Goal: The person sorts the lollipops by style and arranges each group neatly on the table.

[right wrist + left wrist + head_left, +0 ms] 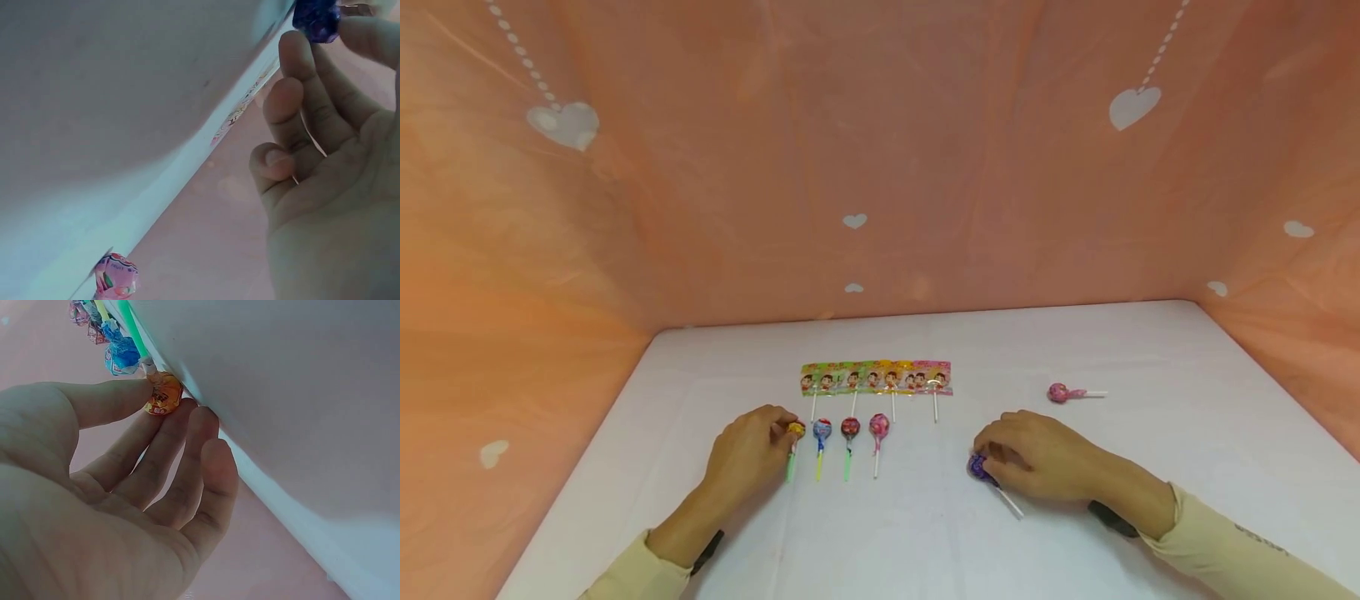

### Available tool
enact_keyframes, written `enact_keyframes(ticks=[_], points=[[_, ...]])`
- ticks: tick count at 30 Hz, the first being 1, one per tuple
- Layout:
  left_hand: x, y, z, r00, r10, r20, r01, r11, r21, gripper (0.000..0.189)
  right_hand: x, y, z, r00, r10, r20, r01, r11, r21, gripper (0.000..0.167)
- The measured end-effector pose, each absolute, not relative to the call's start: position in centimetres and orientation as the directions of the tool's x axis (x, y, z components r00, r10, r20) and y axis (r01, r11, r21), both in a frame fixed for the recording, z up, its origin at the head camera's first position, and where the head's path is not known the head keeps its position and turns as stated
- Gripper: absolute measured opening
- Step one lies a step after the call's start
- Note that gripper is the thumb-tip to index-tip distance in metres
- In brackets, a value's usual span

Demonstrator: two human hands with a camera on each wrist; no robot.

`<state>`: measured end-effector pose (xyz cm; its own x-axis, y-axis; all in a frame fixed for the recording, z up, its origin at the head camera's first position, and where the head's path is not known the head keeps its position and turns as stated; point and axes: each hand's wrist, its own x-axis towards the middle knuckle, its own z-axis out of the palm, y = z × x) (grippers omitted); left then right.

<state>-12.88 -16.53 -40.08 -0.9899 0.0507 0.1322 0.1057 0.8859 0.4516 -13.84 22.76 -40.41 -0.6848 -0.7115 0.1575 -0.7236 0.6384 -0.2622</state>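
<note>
My left hand (748,450) pinches the orange-yellow wrapped head of a lollipop (165,394) with a green stick, at the left end of a row on the table. Beside it in that row lie a blue lollipop (822,429), a dark red one (850,427) and a pink one (879,426), sticks toward me. Farther right, my right hand (1037,454) holds a purple lollipop (977,467) by its head between thumb and fingers. Its white stick slants down to the right. The right wrist view shows the purple head (317,22) at the fingertips.
Behind the row lie several flat-packed lollipops (891,377) in green, orange and pink wrappers, side by side. Another pink lollipop (1057,392) lies at the right, beyond my right hand. The white table (880,550) meets an orange curtain (880,167) at the back and sides.
</note>
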Motion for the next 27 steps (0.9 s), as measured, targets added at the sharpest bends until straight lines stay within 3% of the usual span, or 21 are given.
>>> enact_keyframes(ticks=[10, 27], points=[[-12.87, -16.49, -40.15, -0.989, 0.052, 0.135, 0.107, 0.892, 0.440, 0.015, -13.77, 22.59, -40.77, -0.599, -0.774, 0.206, -0.795, 0.544, -0.268, 0.020], [-12.83, -16.57, -40.00, -0.990, 0.049, 0.132, 0.104, 0.886, 0.453, 0.016, -13.66, 22.66, -40.64, -0.664, -0.730, 0.163, -0.742, 0.617, -0.261, 0.024]])
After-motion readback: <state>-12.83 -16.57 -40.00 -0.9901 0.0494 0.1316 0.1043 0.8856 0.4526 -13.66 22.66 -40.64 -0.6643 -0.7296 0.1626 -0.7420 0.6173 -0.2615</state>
